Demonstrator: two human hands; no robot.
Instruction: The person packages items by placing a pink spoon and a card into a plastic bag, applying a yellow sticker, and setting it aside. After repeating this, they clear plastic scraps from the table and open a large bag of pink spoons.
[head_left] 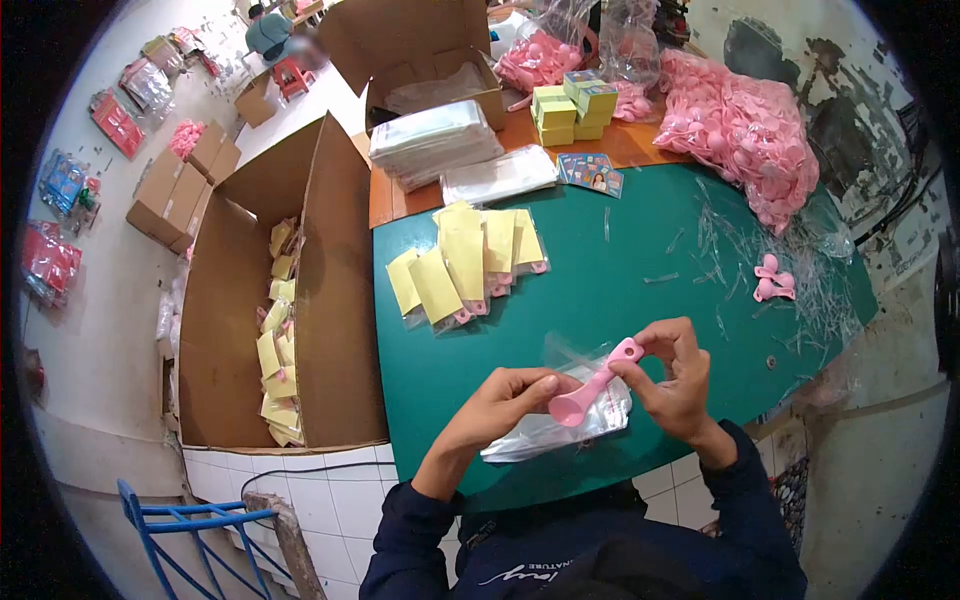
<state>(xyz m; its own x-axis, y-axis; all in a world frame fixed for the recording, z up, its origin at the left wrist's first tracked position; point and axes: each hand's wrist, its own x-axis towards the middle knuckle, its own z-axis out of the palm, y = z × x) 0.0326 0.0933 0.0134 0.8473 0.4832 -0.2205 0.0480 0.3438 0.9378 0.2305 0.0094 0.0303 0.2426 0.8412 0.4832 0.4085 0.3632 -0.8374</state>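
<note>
A pink plastic scoop (596,388) is held slanted over the near edge of the table, bowl down to the left. My right hand (676,380) pinches its handle end, which has a hole. My left hand (508,402) is closed, thumb and fingers against the bowl's side; part of that grip is hidden. Under both hands lies a stack of clear plastic bags (555,432), and some transparent film rises behind the left fingers. Farther left on the table is a pile of packed bags with yellow cards (462,252), pink handle ends showing at their lower edges.
A tall cardboard box (340,290) with packed bags stands left of the green table (640,230). Loose pink scoops (772,280) and clear plastic strips (715,245) lie right. Behind are a bulging bag of scoops (740,130), yellow card stacks (575,105) and clear bags (435,145).
</note>
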